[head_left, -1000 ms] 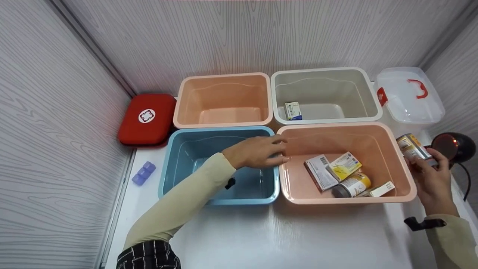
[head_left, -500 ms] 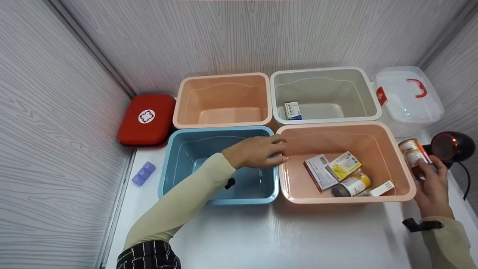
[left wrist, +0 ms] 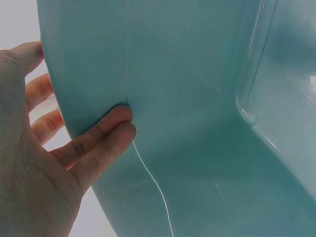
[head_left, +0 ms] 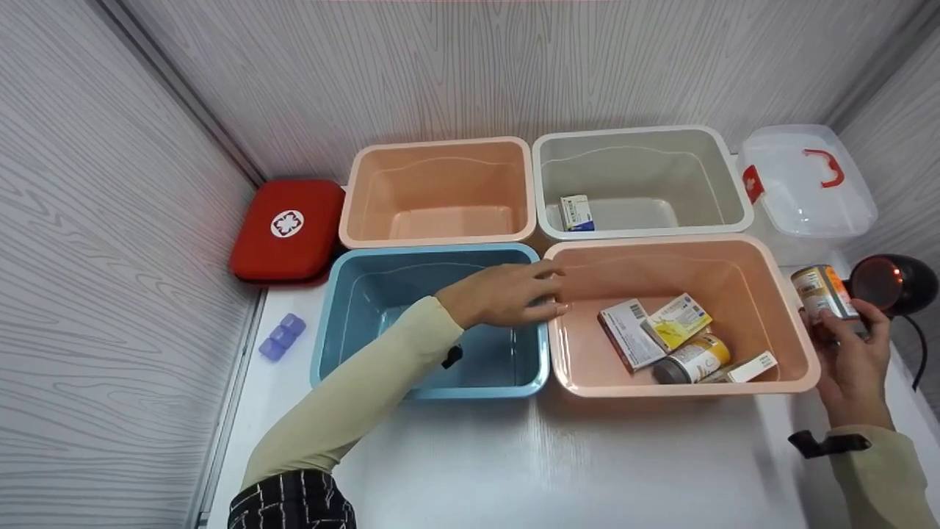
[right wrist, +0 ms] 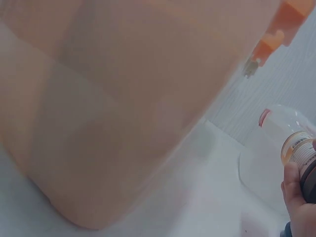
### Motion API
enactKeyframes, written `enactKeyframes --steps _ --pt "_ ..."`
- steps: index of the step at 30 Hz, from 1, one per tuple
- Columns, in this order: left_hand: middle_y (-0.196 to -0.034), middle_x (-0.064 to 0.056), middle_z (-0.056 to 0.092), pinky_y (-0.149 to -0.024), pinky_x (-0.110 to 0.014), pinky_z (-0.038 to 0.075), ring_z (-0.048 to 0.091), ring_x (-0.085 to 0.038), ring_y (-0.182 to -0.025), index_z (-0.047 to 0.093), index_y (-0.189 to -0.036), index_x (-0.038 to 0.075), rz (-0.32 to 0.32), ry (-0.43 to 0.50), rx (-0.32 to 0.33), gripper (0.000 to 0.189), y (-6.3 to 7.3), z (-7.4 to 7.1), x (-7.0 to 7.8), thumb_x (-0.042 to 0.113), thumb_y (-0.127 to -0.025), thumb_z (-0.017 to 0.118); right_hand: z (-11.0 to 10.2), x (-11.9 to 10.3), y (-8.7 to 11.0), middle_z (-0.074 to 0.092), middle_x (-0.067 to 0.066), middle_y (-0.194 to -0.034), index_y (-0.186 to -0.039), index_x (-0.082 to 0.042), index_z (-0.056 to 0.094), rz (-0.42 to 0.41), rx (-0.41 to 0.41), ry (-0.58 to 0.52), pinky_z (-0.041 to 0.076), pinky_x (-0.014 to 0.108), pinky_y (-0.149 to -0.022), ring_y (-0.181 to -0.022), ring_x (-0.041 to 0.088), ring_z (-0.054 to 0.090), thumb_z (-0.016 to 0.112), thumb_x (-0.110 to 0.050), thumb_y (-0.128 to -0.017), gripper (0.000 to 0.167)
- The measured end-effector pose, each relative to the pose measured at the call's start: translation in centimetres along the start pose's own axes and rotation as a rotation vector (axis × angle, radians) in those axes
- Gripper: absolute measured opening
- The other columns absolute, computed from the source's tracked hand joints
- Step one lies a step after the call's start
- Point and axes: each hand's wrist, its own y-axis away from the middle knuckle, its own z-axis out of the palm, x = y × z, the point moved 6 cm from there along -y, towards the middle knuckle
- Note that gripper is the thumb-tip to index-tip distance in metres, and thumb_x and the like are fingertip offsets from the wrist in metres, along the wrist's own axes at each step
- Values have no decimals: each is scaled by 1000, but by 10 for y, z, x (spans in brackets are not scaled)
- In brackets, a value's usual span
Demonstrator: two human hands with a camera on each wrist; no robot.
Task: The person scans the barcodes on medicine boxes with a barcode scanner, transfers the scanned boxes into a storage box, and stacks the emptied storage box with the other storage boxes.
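Observation:
My right hand (head_left: 852, 360) holds a pill bottle (head_left: 822, 290) with an orange-and-white label, just right of the front right bin. It is tilted, its dark end toward the palm, directly before a black barcode scanner (head_left: 892, 283) with a red glow. The right wrist view shows the bottle (right wrist: 298, 150) at its edge, part of the hand cut off. My left hand (head_left: 507, 296) rests over the rim between the blue bin (head_left: 433, 397) and the peach bin (head_left: 683, 391). In the left wrist view, two fingers (left wrist: 106, 136) lie against the blue wall and others stay outside it.
Inside the front peach bin lie medicine boxes (head_left: 679, 321) and another pill bottle (head_left: 694, 360). A grey bin (head_left: 646, 235) behind holds one small box (head_left: 576, 213). A red first-aid case (head_left: 286, 228), purple pill organizer (head_left: 283, 338) and clear first-aid box (head_left: 804, 184) flank the bins.
The right hand has turned the pill bottle before the scanner, so different parts of its label face up. It shifted slightly between frames. My left hand has stayed in place.

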Motion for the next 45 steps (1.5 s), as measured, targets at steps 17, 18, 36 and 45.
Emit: enactKeyframes --steps 17,18,36,45 --pt "-173 -4 39 -126 -47 45 55 -26 -144 48 -164 27 11 0 2 57 1 -1 0 55 -115 41 79 -63 -4 32 -6 -153 -153 -23 46 -216 -111 451 63 20 -92 -126 17 56 68 7 -103 62" --pt "-174 -4 38 -127 -47 45 54 -26 -146 48 -164 27 7 2 1 57 1 -1 0 55 -115 41 89 -65 -4 30 -6 -157 -154 -23 45 -216 -140 477 62 20 -93 -129 16 53 67 6 -103 63" --pt "-172 -6 41 -124 -47 48 56 -27 -144 55 -158 25 0 8 8 51 -1 0 3 52 -115 44 287 8 -9 30 9 -155 -146 -13 49 -18 -602 599 61 27 -102 -147 31 34 65 7 -104 50" --pt "-172 -6 41 -124 -46 47 57 -27 -144 60 -153 25 2 -12 5 51 0 -2 2 54 -115 42 349 89 -9 17 19 -170 -146 -15 47 87 -678 725 56 33 -114 -162 41 22 65 1 -106 47"
